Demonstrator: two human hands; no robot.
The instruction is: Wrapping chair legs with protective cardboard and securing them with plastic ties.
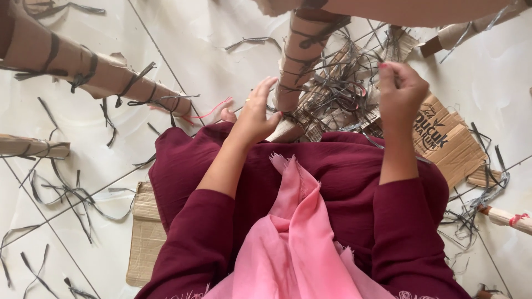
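Note:
I sit on the floor in a maroon dress with a pink scarf hanging down. A brown cardboard roll bound with dark plastic strips stands tilted in front of my knees. My left hand is beside its lower end, fingers spread, thumb touching the roll's base. My right hand is raised to the right of the roll, fingers pinched together on a thin dark strip that runs from the tangle around the roll.
Another strip-bound cardboard roll lies at the upper left, a shorter one at the left edge. Flattened printed cardboard lies at the right, more cardboard under my left side. Loose dark strips litter the white tiles.

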